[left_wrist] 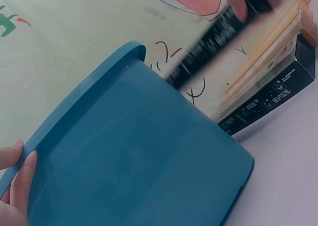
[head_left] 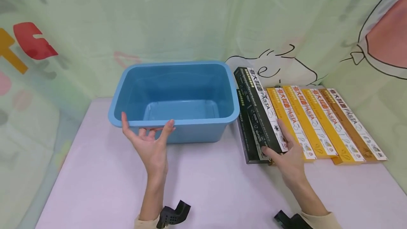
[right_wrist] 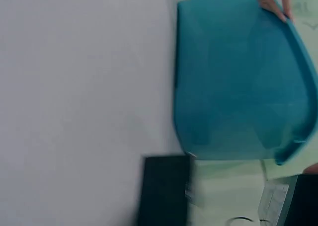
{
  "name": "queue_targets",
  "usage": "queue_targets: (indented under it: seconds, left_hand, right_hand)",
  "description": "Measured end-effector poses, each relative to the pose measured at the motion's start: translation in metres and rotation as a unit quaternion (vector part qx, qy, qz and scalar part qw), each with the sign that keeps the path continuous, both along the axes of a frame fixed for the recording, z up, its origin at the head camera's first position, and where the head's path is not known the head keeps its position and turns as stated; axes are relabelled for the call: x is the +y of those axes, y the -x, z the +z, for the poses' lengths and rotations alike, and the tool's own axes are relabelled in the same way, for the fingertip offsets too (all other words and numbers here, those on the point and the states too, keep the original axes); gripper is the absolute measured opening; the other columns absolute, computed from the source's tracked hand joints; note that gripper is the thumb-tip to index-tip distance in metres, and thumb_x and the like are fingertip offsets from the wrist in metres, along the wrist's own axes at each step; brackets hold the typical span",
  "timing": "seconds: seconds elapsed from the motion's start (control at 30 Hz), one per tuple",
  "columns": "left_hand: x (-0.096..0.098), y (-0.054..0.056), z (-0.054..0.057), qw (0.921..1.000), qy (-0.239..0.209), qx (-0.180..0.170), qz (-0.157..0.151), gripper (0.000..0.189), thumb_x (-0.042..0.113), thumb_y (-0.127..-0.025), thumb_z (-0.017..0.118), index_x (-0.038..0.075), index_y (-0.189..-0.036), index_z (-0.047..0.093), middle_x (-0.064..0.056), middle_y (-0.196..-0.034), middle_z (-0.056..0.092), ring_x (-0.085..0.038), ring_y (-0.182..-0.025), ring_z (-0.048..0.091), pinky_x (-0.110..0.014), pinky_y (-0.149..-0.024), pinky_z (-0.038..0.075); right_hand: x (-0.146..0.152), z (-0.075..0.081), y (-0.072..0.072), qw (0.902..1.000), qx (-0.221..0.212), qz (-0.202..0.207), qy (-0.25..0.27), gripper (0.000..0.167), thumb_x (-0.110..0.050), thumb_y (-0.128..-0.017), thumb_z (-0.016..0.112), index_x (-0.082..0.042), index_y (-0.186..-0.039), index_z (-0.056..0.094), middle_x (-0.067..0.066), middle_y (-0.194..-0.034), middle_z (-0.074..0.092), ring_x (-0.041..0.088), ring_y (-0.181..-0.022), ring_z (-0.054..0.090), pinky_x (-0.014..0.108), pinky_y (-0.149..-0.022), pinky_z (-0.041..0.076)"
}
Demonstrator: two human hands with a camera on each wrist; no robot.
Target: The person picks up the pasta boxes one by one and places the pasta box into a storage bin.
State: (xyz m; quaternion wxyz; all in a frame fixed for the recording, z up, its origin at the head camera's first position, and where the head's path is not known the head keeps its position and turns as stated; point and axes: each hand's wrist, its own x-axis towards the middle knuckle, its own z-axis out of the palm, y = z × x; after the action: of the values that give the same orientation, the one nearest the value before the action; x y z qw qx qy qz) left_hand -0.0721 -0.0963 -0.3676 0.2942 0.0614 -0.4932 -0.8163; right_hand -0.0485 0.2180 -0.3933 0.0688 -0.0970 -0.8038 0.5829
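While I watch over the remote feed, left hand [head_left: 149,146] grips the near rim of the blue tub [head_left: 190,133], fingers on both sides of the lip. Tub stands upright on the table [head_left: 206,186]; looks like thin, stiff plastic, so I'd hold it by that lip.

Just right of it, the top black box [head_left: 259,112] sits tilted over the lower black box [head_left: 249,144]. Right hand [head_left: 287,160] grasps the top one at its near end, thumb on the left side, other fingers on the right. I read PASTA on its label; I'd guess light to middling weight, stiff cardboard, slightly slick, corners easy to dent. Held by the end, its far end may dip; I'd take it nearer the middle, across the narrow sides, no hard squeeze.

Further right: three yellow boxes [head_left: 306,124], then a brown box [head_left: 348,126], side by side.
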Motion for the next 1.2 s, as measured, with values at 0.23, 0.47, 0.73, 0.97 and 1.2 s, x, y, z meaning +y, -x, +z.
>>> queue_targets:
  seconds: [0.23,0.47,0.73,0.97,1.2]
  left_hand:
    - [0.0,0.001,0.001,1.0,0.002,0.002,0.003,0.122,-0.011,-0.082,0.083,0.026,-0.168,0.004,-0.023,-0.123,0.056,-0.022,-0.079,0.059,-0.042,-0.08,0.068]
    - [-0.002,0.001,0.0,0.9999,0.004,-0.002,0.012,0.123,-0.011,-0.081,0.084,0.026,-0.168,0.006,-0.021,-0.117,0.057,-0.022,-0.077,0.057,-0.041,-0.077,0.068]
    - [0.0,0.002,0.0,0.9998,0.012,-0.004,0.013,0.122,-0.01,-0.081,0.085,0.025,-0.168,0.007,-0.02,-0.117,0.058,-0.021,-0.076,0.059,-0.042,-0.078,0.068]
    - [0.003,0.001,0.001,0.9999,0.01,-0.004,0.007,0.122,-0.01,-0.081,0.084,0.029,-0.167,0.007,-0.032,-0.129,0.054,-0.02,-0.078,0.059,-0.042,-0.077,0.068]
    - [0.004,-0.001,0.001,0.9999,0.009,-0.01,0.006,0.122,-0.011,-0.081,0.084,0.029,-0.167,0.007,-0.03,-0.138,0.053,-0.021,-0.079,0.059,-0.041,-0.077,0.068]
  right_hand:
    - [0.013,0.05,0.015,0.9816,0.149,0.091,0.078,0.09,0.022,-0.083,0.067,-0.016,-0.161,0.043,-0.001,-0.15,0.049,0.015,-0.12,0.05,0.006,-0.09,0.052]
    - [-0.007,0.096,0.046,0.9609,0.221,0.165,0.027,0.087,0.022,-0.077,0.069,-0.011,-0.156,0.05,0.003,-0.151,0.053,0.021,-0.119,0.05,0.008,-0.084,0.055]
    - [-0.033,0.128,0.077,0.918,0.24,0.292,-0.12,0.09,0.01,-0.074,0.078,-0.017,-0.156,0.051,0.004,-0.16,0.048,0.016,-0.131,0.047,0.02,-0.092,0.044]
    - [-0.044,0.137,0.105,0.8728,0.194,0.413,-0.174,0.084,0.002,-0.08,0.077,-0.013,-0.157,0.048,0.01,-0.159,0.048,0.024,-0.125,0.047,0.026,-0.087,0.046]
    - [-0.054,0.14,0.13,0.8423,0.128,0.474,-0.223,0.081,-0.003,-0.08,0.075,-0.009,-0.156,0.048,0.012,-0.157,0.05,0.028,-0.119,0.052,0.034,-0.083,0.05]
